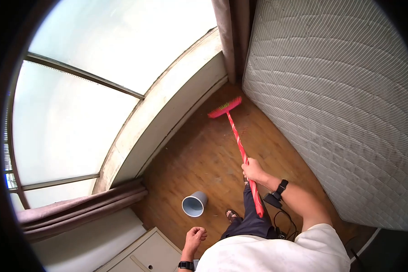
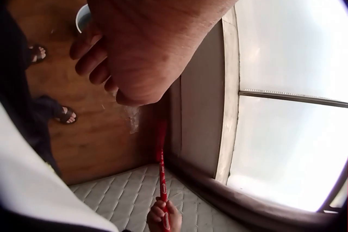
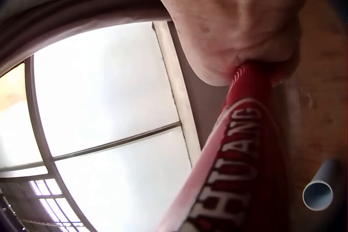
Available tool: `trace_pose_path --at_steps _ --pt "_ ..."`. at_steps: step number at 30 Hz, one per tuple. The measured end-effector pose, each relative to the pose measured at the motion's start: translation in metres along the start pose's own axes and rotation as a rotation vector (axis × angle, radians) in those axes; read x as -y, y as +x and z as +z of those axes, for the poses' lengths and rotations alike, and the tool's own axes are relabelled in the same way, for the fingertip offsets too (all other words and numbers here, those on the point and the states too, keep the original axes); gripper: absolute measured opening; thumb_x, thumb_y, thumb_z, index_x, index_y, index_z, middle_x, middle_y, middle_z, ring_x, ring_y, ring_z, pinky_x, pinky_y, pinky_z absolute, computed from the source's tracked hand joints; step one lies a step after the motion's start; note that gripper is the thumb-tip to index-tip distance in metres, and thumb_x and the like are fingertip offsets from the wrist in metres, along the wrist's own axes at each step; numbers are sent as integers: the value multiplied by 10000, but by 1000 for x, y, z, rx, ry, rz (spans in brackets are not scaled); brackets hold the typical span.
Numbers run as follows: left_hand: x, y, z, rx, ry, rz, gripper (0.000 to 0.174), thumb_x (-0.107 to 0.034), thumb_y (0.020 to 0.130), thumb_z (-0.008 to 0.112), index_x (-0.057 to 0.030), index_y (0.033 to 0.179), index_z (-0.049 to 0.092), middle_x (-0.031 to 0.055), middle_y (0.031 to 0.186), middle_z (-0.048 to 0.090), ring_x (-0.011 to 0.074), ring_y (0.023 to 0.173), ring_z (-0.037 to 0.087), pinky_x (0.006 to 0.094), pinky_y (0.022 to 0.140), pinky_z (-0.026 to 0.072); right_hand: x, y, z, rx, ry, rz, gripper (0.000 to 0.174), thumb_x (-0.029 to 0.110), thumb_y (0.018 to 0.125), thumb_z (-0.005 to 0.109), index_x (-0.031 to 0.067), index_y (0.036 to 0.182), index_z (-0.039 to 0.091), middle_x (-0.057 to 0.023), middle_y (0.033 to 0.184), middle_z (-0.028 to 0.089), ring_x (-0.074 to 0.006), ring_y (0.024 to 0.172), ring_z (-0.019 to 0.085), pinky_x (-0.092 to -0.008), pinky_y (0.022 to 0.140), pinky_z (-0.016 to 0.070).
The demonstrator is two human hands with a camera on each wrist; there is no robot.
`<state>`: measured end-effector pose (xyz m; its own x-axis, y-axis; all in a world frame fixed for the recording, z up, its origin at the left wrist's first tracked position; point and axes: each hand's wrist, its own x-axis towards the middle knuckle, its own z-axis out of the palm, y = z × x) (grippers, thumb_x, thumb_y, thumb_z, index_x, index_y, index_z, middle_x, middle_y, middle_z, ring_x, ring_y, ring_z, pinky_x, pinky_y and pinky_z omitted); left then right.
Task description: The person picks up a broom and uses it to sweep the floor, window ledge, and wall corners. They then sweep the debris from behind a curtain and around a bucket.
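Note:
My right hand (image 1: 254, 170) grips the red-and-white handle of a broom (image 1: 237, 136) about midway along it. The pink broom head, with yellow-green bristles in its middle, is out over the wooden floor (image 1: 199, 149) near the corner between window wall and mattress. In the right wrist view, the handle (image 3: 234, 172) comes out of the fist, large white letters on its red wrap. My left hand (image 1: 196, 235) hangs beside the body at the lower middle of the head view, fingers loosely curled around nothing. In the left wrist view its palm side (image 2: 136, 52) fills the top.
A grey bin (image 1: 204, 201) stands on the floor left of my feet. A quilted mattress (image 1: 331, 104) lines the right side. Along the left run a window ledge (image 1: 167, 99) and a bunched curtain (image 1: 86, 206). A pale cabinet (image 1: 145, 254) is at the lower left.

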<state>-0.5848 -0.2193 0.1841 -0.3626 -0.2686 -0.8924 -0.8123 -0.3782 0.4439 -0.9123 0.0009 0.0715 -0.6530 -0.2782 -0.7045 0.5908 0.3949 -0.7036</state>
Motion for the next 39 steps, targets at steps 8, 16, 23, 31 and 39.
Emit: trace_pose_path --at_steps 8,16,23,31,39 --pt "6 -18 -8 -59 18 -34 180 -162 913 597 16 928 578 77 815 623 116 671 582 240 595 480 51 97 4 144 528 238 143 148 876 493 26 942 460 -77 654 550 -156 449 485 -340 377 419" --pt "12 -22 -9 -80 24 -48 180 -171 912 596 7 896 572 54 786 603 110 653 564 234 580 464 -28 25 -40 59 219 378 117 222 913 455 105 918 460 -44 646 519 -144 443 458 -332 368 396" --pt "11 20 -27 133 91 74 165 -181 915 583 -16 913 583 41 780 597 103 656 559 227 585 462 -106 -112 -70 80 148 447 143 255 940 449 115 920 468 -36 648 518 -140 463 471 -313 391 403" --pt "38 57 -51 378 236 124 136 -151 914 573 -21 879 556 11 722 529 88 595 487 212 521 394 -209 -296 -38 -10 277 529 173 278 947 480 107 969 490 -42 660 538 -140 477 485 -295 403 404" --pt "122 113 -123 484 201 -174 199 -85 890 487 -107 698 438 -33 597 346 97 472 361 237 407 275 -268 -424 21 -142 375 569 288 284 937 489 19 855 568 -34 624 517 -143 472 480 -286 405 390"
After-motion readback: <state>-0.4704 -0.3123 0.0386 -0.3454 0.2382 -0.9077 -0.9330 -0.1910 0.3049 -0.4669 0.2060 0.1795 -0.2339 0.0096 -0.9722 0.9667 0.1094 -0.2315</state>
